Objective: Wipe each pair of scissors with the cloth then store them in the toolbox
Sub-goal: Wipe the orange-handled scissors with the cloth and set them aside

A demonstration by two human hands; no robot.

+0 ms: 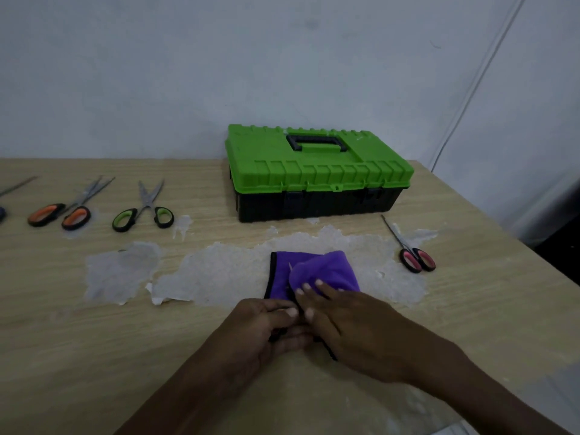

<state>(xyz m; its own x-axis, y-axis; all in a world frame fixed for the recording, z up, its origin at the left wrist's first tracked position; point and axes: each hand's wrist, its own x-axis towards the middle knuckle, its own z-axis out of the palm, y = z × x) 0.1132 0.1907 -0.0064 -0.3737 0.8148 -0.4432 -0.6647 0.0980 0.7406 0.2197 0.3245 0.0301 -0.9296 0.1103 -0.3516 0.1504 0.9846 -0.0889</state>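
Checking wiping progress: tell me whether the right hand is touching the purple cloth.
Touching. The head view shows the right hand resting its fingers on the purple cloth.

No readable text, label, brand, number or sign anywhere, neither on the green-lidded toolbox (317,171) nor on the purple cloth (317,266).
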